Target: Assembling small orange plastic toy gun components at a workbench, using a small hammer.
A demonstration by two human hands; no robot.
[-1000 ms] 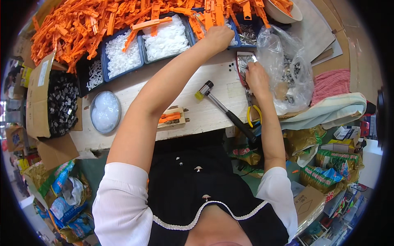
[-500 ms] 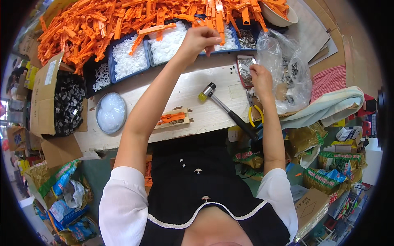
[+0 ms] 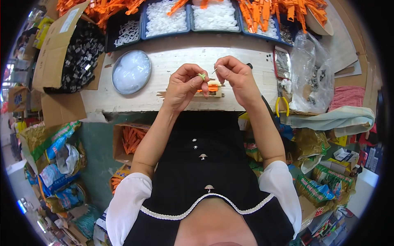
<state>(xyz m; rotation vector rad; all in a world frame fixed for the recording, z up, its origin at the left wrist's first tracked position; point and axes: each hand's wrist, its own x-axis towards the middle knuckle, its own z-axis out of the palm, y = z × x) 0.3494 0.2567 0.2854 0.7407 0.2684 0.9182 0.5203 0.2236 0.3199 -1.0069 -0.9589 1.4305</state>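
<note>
Between the thumb and forefinger of my left hand [image 3: 185,84] is a small pale greenish plastic piece [image 3: 202,76]. My right hand [image 3: 238,80] pinches a thin metal pin [image 3: 214,71], its tip pointing toward that piece but apart from it. Both hands hover over the bench close together. Below and partly behind them, an orange plastic part [image 3: 212,88] lies on a small wooden block [image 3: 218,94] near the bench's front edge. A mallet's black end [image 3: 249,65] peeks out beyond my right hand, which covers most of the tool.
Blue bins of white plastic pieces [image 3: 166,18] line the back below heaped orange parts [image 3: 256,14]. On the left are a round dish [image 3: 131,71] and a carton of black parts [image 3: 82,53]. Yellow-handled pliers [image 3: 282,104] and a clear plastic bag [image 3: 310,74] lie right.
My left hand has come back from the bins and my right from the small red-edged tray. They now meet over the wooden block, each holding a small piece. The view has shifted.
</note>
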